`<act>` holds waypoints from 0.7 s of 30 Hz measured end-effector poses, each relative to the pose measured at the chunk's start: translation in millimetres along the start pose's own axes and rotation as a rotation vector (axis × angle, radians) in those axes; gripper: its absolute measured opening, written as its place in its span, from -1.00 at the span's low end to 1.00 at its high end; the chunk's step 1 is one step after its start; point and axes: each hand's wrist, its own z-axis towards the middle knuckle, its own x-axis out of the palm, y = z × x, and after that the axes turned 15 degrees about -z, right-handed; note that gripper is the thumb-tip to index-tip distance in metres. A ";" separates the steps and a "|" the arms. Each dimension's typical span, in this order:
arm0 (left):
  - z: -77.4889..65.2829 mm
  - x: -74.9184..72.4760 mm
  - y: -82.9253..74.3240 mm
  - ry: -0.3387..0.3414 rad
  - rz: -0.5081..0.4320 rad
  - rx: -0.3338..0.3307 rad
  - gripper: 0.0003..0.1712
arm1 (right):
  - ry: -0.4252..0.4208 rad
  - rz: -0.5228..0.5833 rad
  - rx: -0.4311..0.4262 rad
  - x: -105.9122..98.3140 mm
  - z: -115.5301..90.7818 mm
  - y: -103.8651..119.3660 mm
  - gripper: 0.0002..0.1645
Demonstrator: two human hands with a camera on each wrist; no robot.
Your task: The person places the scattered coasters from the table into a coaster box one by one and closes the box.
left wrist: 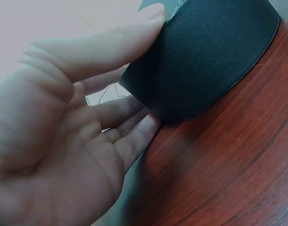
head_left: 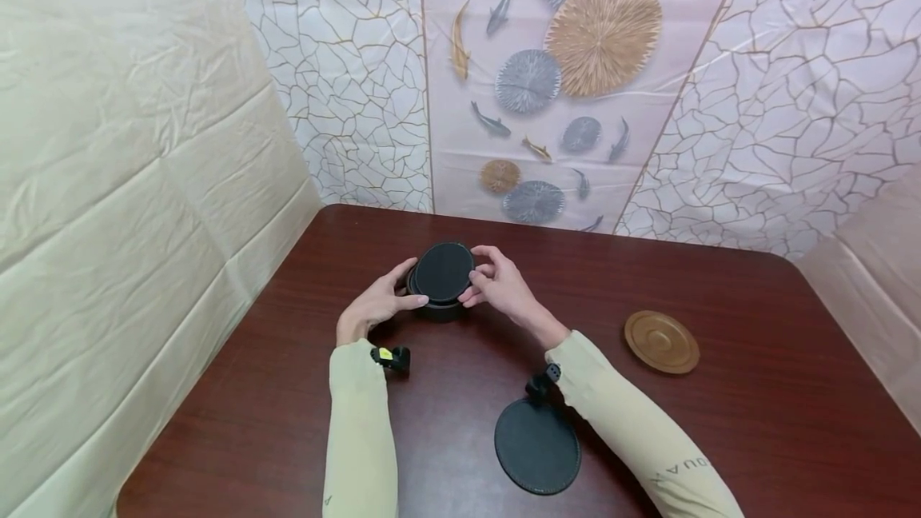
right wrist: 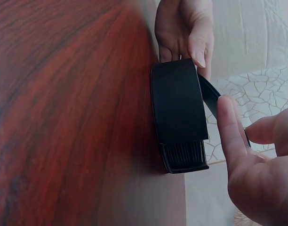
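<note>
A round black coaster holder (head_left: pixel 440 313) stands on the table, its side wall smooth in the left wrist view. My left hand (head_left: pixel 377 302) grips it from the left, thumb at the top rim and fingers around the side. Through a gap in the wall, several stacked coasters (right wrist: pixel 184 154) show their edges in the right wrist view. My right hand (head_left: pixel 504 286) pinches the right edge of a round black coaster (head_left: pixel 444 272) between thumb and fingers. This coaster slants over the holder's open top, its right side raised.
Another round black piece (head_left: pixel 537 446) with a stitched edge lies flat near the front, beside my right sleeve. To the right is a round brown wooden dish (head_left: pixel 662 341). The dark red-brown table (head_left: pixel 288 422) meets patterned wall cloth (head_left: pixel 360 78) at its back edge.
</note>
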 end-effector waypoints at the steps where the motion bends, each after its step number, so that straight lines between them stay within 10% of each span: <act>1: -0.3 0.5 -0.6 0.002 -0.012 -0.001 0.03 | 0.005 0.001 0.002 0.4 0.1 -0.3 -0.46; 21: 0.2 0.6 0.2 0.014 -0.037 -0.004 0.04 | 0.069 -0.092 0.005 -5.1 3.6 -6.3 -0.39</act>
